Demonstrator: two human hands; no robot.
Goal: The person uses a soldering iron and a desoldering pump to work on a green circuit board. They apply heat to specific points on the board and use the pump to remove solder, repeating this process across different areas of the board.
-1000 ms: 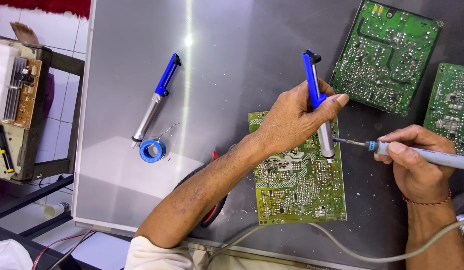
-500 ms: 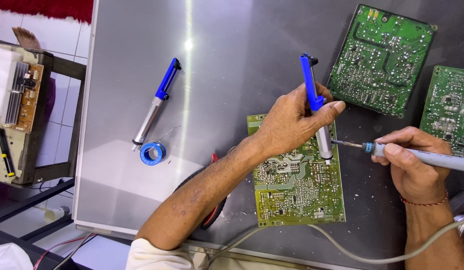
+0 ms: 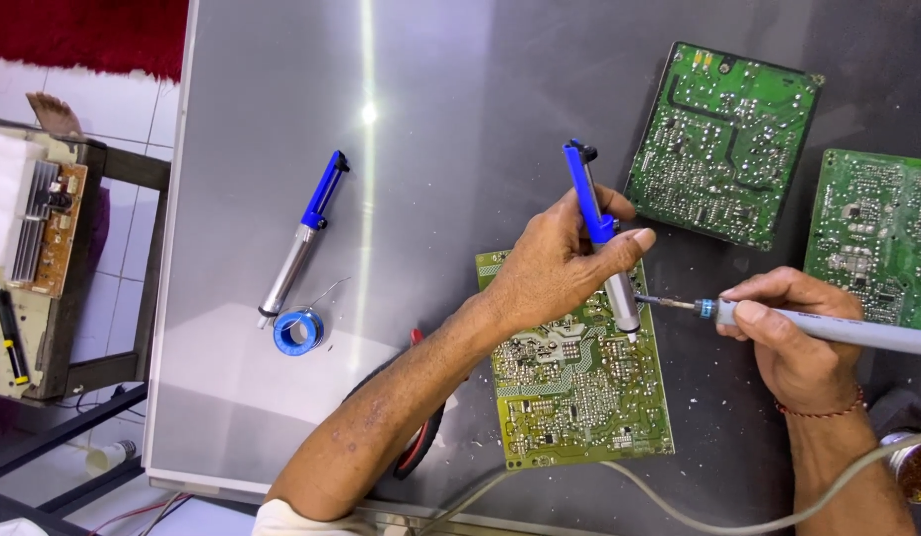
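A green circuit board [image 3: 577,389] lies solder side up near the table's front edge. My left hand [image 3: 555,268] grips a blue and silver desoldering pump [image 3: 599,238], held upright with its nozzle on the board's upper right part. My right hand [image 3: 793,333] holds a grey soldering iron [image 3: 838,330] like a pen. The iron's tip points left and meets the pump's nozzle at the board. A grey cable [image 3: 699,506] runs from the iron along the front of the table.
A second desoldering pump [image 3: 303,238] and a blue solder spool [image 3: 298,331] lie at left on the grey table [image 3: 460,119]. Two more green boards [image 3: 723,144] [image 3: 877,233] sit at the back right. A tin [image 3: 912,467] stands at the right edge; a side stand [image 3: 43,248] holds electronics.
Both hands have stayed at the board. The pump and the iron's tip have shifted only slightly along the board's upper right part.
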